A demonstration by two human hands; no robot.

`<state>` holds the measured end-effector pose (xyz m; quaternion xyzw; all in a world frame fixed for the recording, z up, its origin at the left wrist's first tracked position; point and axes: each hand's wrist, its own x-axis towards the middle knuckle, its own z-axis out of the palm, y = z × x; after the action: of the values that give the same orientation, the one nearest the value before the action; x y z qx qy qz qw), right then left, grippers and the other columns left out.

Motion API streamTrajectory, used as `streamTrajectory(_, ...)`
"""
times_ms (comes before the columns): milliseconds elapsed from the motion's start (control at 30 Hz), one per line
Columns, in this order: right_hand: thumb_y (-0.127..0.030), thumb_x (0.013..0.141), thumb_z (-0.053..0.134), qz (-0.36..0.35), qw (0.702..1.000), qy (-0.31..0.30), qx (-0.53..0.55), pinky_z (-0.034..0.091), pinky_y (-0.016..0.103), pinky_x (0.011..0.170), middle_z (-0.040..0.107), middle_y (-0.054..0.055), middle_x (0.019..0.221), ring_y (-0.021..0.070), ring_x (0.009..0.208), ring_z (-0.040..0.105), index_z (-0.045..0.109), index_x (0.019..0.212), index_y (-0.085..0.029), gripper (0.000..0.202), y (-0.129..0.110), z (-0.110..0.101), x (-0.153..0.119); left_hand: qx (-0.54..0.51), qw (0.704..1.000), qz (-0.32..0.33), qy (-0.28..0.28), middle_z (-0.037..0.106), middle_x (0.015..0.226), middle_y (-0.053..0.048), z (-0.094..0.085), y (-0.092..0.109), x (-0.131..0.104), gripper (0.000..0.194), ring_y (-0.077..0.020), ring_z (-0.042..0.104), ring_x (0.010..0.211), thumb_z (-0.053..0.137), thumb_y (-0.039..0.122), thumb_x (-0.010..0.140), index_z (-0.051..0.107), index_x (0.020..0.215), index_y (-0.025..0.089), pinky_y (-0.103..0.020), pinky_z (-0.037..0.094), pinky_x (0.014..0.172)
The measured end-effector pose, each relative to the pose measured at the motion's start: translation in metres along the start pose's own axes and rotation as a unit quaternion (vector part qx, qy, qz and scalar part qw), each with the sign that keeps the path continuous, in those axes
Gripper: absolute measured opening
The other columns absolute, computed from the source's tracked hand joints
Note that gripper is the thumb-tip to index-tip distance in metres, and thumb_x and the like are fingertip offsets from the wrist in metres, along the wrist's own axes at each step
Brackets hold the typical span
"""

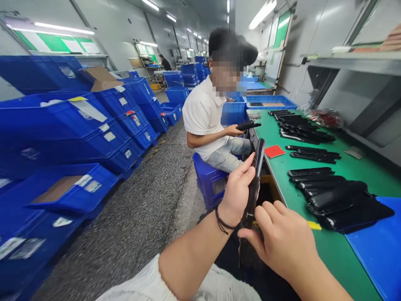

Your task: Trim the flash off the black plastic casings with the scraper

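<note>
Both hands grip 1 long black plastic casing over the lap, beside the green bench (338, 251)

Left hand (236, 194) wraps the slim glossy casing (257, 175) mid-length, held upright; right hand (286, 242) pinches its lower end, seemingly inspecting or fitting; careful alignment looks needed next. Matching casings (332, 196) lie in rows; a co-worker (206, 117) handles another

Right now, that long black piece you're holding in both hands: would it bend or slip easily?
The long black piece probably stays stiff: it stands straight though the left hand and right hand grip only its lower half. Its glossy surface hints it may be slippery. Being slim, it likely weighs little, like the similar black pieces lying flat on the green table.
</note>
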<state>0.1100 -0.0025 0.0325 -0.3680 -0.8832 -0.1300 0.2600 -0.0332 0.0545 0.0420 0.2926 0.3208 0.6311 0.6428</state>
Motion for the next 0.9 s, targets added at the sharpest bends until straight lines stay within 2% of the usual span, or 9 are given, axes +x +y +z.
streamTrajectory(167, -0.055, 0.112, 0.036, -0.012, 0.999, 0.022, -0.037, 0.017, 0.038, 0.062, 0.046, 0.003, 0.069, 0.0218, 0.068, 0.035, 0.049, 0.074, -0.022, 0.052, 0.002, 0.008, -0.003, -0.056, 0.998, -0.012, 0.026, 0.047, 0.067, 0.007, -0.001, -0.003, 0.007, 0.058, -0.0055, 0.038, 0.043, 0.064, 0.030, 0.098, 0.050, 0.154, 0.024, -0.015, 0.030, 0.038)
streamTrajectory(333, -0.044, 0.111, 0.047, -0.018, 0.997, 0.031, -0.063, 0.020, 0.038, 0.062, 0.049, 0.003, 0.068, 0.0208, 0.068, 0.040, 0.050, 0.075, -0.022, 0.042, 0.002, 0.025, -0.009, -0.066, 0.980, -0.062, 0.176, 0.042, 0.059, 0.009, -0.007, -0.015, 0.030, 0.029, -0.0066, 0.033, 0.035, 0.050, 0.025, 0.103, 0.057, 0.131, 0.023, -0.016, 0.023, 0.035)
streamTrajectory(467, -0.028, 0.103, 0.059, 0.081, 0.991, -0.045, -0.093, 0.031, 0.034, 0.061, 0.059, 0.005, 0.084, 0.0218, 0.074, 0.056, 0.061, 0.100, -0.019, 0.010, 0.019, 0.035, -0.012, -0.083, 0.975, -0.068, 0.192, 0.036, 0.052, 0.010, -0.014, -0.010, 0.045, 0.011, -0.0077, 0.031, 0.031, 0.046, 0.026, 0.104, 0.055, 0.108, 0.021, -0.016, 0.021, 0.035)
streamTrajectory(500, -0.016, 0.097, 0.062, 0.105, 0.984, -0.080, -0.117, 0.032, 0.033, 0.060, 0.062, 0.006, 0.089, 0.0220, 0.076, 0.060, 0.062, 0.111, -0.018, 0.014, 0.024, 0.036, -0.014, -0.088, 0.976, -0.063, 0.190, 0.037, 0.053, 0.010, -0.015, -0.007, 0.046, 0.009, -0.0077, 0.032, 0.032, 0.047, 0.026, 0.104, 0.054, 0.106, 0.022, -0.016, 0.023, 0.035)
streamTrajectory(567, 0.003, 0.084, 0.062, 0.131, 0.964, -0.158, -0.167, 0.028, 0.031, 0.054, 0.064, 0.006, 0.092, 0.0203, 0.069, 0.065, 0.060, 0.134, -0.020, 0.055, 0.033, 0.037, -0.019, -0.095, 0.977, -0.048, 0.186, 0.041, 0.055, 0.010, -0.019, -0.002, 0.045, 0.007, -0.0074, 0.034, 0.033, 0.051, 0.027, 0.102, 0.054, 0.107, 0.023, -0.016, 0.025, 0.036)
streamTrajectory(700, 0.007, 0.073, 0.070, 0.187, 0.930, -0.247, -0.196, 0.018, 0.030, 0.047, 0.065, 0.003, 0.088, 0.0170, 0.052, 0.062, 0.043, 0.159, -0.024, 0.095, 0.039, 0.029, -0.022, -0.111, 0.978, -0.022, 0.174, 0.043, 0.061, 0.009, -0.025, -0.001, 0.041, 0.009, -0.0057, 0.034, 0.036, 0.057, 0.027, 0.100, 0.054, 0.107, 0.023, -0.015, 0.023, 0.036)
streamTrajectory(767, -0.007, 0.078, 0.078, 0.208, 0.939, -0.221, -0.161, 0.020, 0.030, 0.048, 0.067, 0.006, 0.089, 0.0195, 0.058, 0.066, 0.056, 0.145, -0.018, 0.071, 0.035, 0.021, -0.017, -0.120, 0.979, -0.018, 0.165, 0.043, 0.062, 0.009, -0.026, -0.005, 0.039, 0.008, -0.0051, 0.034, 0.037, 0.059, 0.027, 0.100, 0.054, 0.105, 0.023, -0.015, 0.022, 0.036)
streamTrajectory(833, -0.026, 0.091, 0.075, 0.209, 0.953, -0.189, -0.107, 0.023, 0.031, 0.051, 0.067, 0.006, 0.080, 0.0225, 0.064, 0.069, 0.070, 0.106, -0.018, 0.018, 0.030, 0.015, -0.010, -0.126, 0.979, -0.019, 0.159, 0.043, 0.062, 0.009, -0.028, -0.009, 0.037, 0.009, -0.0047, 0.032, 0.037, 0.061, 0.027, 0.099, 0.053, 0.101, 0.023, -0.015, 0.021, 0.036)
streamTrajectory(900, -0.029, 0.098, 0.066, 0.203, 0.960, -0.179, -0.072, 0.023, 0.032, 0.053, 0.066, 0.004, 0.072, 0.0231, 0.067, 0.070, 0.066, 0.082, -0.021, 0.019, 0.024, 0.011, -0.005, -0.128, 0.979, -0.022, 0.159, 0.041, 0.061, 0.009, -0.028, -0.011, 0.035, 0.009, -0.0046, 0.031, 0.037, 0.060, 0.026, 0.100, 0.052, 0.097, 0.022, -0.015, 0.020, 0.036)
